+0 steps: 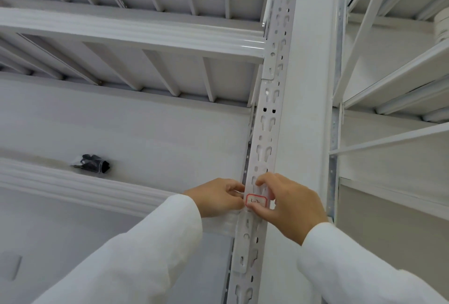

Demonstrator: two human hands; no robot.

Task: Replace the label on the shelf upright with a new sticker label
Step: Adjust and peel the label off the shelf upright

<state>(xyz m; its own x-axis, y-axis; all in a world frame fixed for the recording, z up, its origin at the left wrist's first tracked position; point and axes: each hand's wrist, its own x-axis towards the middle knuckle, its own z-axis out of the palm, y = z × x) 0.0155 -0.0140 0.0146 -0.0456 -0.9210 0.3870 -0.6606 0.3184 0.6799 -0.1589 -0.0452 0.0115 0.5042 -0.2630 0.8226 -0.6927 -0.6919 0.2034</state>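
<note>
Red-bordered, the sticker label (256, 201) sits on the slotted shelf upright (264, 119), low in the scene. Our left hand (218, 198) pinches its left edge; our right hand (286, 204) frames it between thumb and forefinger. We judge this either peeling or pressing; next comes steady, even fingertip pressure.

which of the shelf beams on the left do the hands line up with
The lowest beam, where the left hand and right hand hold the red-bordered label on the upright; both other beams join higher up.
</note>
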